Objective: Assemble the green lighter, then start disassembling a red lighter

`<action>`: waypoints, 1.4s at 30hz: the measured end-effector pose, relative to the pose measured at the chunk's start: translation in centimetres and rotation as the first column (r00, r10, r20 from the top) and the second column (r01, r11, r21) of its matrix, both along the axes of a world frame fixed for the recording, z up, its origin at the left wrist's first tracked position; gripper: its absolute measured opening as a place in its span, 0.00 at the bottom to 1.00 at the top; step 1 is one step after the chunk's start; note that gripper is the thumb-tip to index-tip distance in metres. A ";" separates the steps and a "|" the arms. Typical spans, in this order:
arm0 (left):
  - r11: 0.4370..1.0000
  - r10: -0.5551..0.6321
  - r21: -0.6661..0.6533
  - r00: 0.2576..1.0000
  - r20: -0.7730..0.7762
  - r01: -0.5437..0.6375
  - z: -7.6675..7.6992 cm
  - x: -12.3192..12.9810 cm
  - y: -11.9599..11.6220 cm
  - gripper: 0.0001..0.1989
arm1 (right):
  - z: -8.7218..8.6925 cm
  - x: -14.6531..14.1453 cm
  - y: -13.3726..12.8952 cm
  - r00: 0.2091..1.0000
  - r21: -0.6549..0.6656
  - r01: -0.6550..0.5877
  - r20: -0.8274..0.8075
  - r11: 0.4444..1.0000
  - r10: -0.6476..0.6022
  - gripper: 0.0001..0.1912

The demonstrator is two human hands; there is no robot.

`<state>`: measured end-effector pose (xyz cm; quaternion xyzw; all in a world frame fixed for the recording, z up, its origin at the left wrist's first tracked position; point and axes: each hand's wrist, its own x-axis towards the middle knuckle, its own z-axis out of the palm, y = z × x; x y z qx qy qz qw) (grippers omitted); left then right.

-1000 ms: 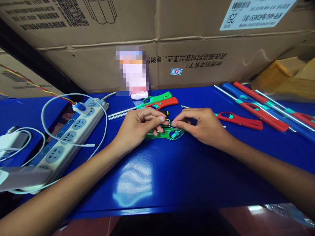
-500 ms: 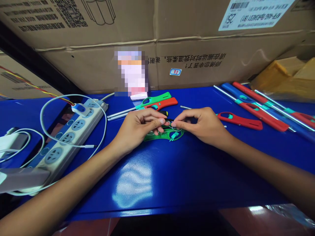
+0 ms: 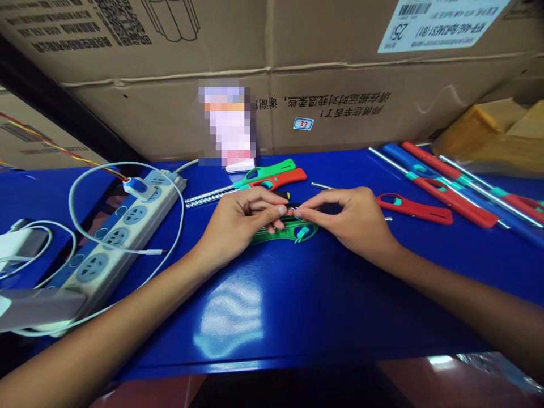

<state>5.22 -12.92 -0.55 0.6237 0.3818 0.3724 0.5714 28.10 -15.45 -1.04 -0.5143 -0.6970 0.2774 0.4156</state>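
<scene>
In the middle of the table lies a green lighter casing [image 3: 280,233], seen from its open side, with a teal trigger piece [image 3: 302,233] at its right end. Over its far edge, my left hand [image 3: 250,218] has thumb and fingers pressed together; what they pinch is hidden. Facing it, my right hand [image 3: 340,214] pinches a thin pale wire [image 3: 292,208], mostly covered by the fingertips. The two sets of fingertips nearly meet. Behind my left hand a black and yellow tip [image 3: 284,195] shows, its kind unclear.
Green [image 3: 272,169] and red [image 3: 283,179] long-necked lighters lie behind my hands. A red lighter [image 3: 419,211] and several more lie to the right. At left stands a power strip [image 3: 123,232] with a white cable [image 3: 155,253]. A phone [image 3: 240,167] leans on the cardboard box [image 3: 331,133].
The wire loop that hung below my right fingertips no longer shows there. My right fingers have shifted slightly left, closer to the left ones. The casing has moved a touch right.
</scene>
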 end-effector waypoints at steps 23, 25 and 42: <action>0.999 0.013 -0.030 1.000 0.007 -0.013 -0.3 -0.1 -0.1 0.12 | 0.6 -0.4 -0.8 0.989 0.213 -0.031 0.147 0.977 -0.001 0.04; 0.999 0.017 -0.037 1.000 0.004 -0.017 -0.4 -0.1 -0.1 0.13 | 0.4 -0.3 -0.6 0.989 0.228 -0.048 0.149 0.972 0.014 0.04; 0.997 -0.023 -0.071 0.998 0.061 0.027 -0.4 -0.3 0.1 0.10 | -1.0 0.5 0.6 0.948 0.359 -0.245 0.284 0.901 0.145 0.03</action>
